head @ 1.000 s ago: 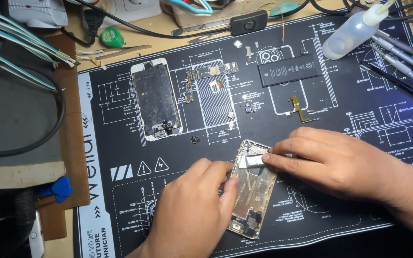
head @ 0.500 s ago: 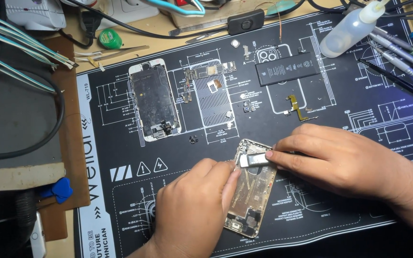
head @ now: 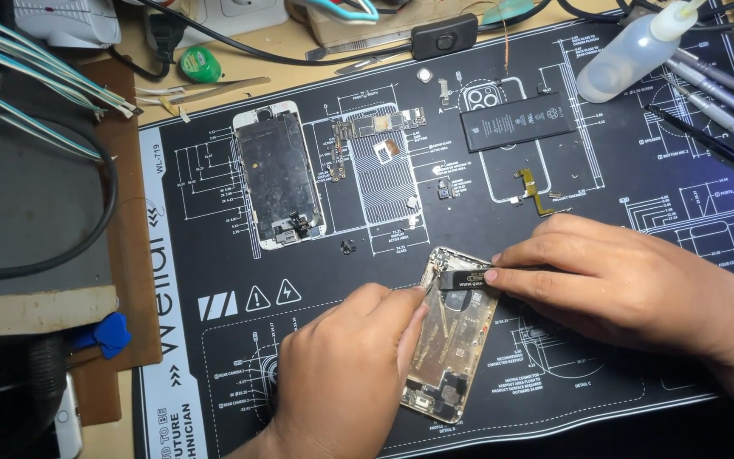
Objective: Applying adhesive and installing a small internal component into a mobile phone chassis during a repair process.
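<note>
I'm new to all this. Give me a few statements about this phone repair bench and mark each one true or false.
1. The right hand holds a small black tool over the open phone shell. True.
2. The left hand is away from the shell. False: it rests on the shell's left edge.
3. The battery sits inside the shell. False: it lies apart on the mat.
4. A removed screen lies on the mat. True.

phone housing (head: 452,340) — left edge hand-hidden
</note>
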